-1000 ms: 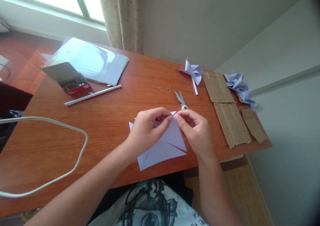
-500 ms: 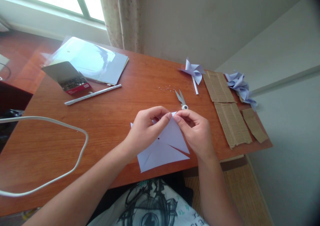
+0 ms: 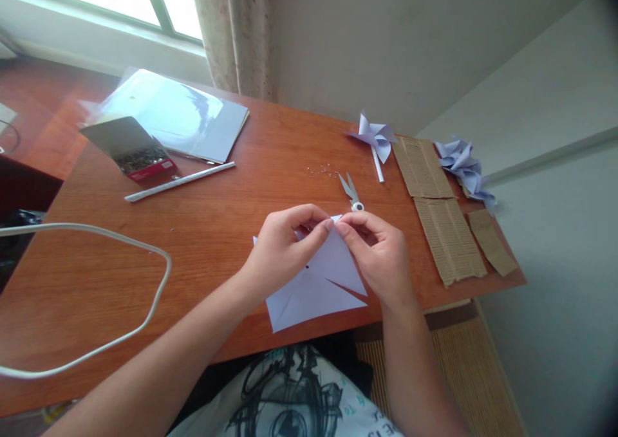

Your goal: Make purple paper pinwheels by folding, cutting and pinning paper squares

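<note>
A white sheet of paper (image 3: 313, 289) with a slit cut into it lies at the middle of the desk's (image 3: 212, 231) near edge, its top corner between the two hands. The fingers of the left hand (image 3: 290, 244) and of the right hand (image 3: 376, 250) are pinched on that corner, their tips just beside each other. A small dark spot shows near the sheet's middle.

Just beyond the right hand, scissors (image 3: 351, 192) lie with blades apart, pointing toward the far edge, near some tiny scraps (image 3: 323, 170). Closer to that edge is a paper pinwheel (image 3: 373, 138) on a white stick. Cardboard pieces (image 3: 447, 237) and a heap of folded paper (image 3: 463, 167) lie along the right edge.

Toward the far left corner, a rolled paper stick (image 3: 181, 182) lies by an open box (image 3: 147, 163) of small metal pieces and a shiny folder (image 3: 193, 118). A white cable (image 3: 167, 269) loops over the left side.
</note>
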Demonstrator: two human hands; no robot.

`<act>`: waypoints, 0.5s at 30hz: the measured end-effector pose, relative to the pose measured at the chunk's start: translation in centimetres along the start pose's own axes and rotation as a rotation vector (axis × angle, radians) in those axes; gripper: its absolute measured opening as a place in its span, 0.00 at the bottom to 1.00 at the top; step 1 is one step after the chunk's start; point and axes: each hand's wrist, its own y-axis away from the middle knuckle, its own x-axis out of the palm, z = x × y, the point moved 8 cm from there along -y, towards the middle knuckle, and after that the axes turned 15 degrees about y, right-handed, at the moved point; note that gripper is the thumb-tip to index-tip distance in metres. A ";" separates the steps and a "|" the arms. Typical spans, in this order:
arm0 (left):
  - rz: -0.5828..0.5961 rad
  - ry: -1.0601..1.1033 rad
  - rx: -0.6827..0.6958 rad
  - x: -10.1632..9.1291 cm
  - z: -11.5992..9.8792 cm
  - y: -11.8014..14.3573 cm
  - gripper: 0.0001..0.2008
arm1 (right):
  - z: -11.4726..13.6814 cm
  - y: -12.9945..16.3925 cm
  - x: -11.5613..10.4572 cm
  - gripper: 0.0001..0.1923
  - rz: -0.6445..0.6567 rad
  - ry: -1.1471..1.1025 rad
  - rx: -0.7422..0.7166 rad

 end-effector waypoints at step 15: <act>-0.004 -0.063 0.069 0.0 -0.6 0.1 0.06 | 0.0 0.0 -0.1 0.05 -0.013 0.017 -0.001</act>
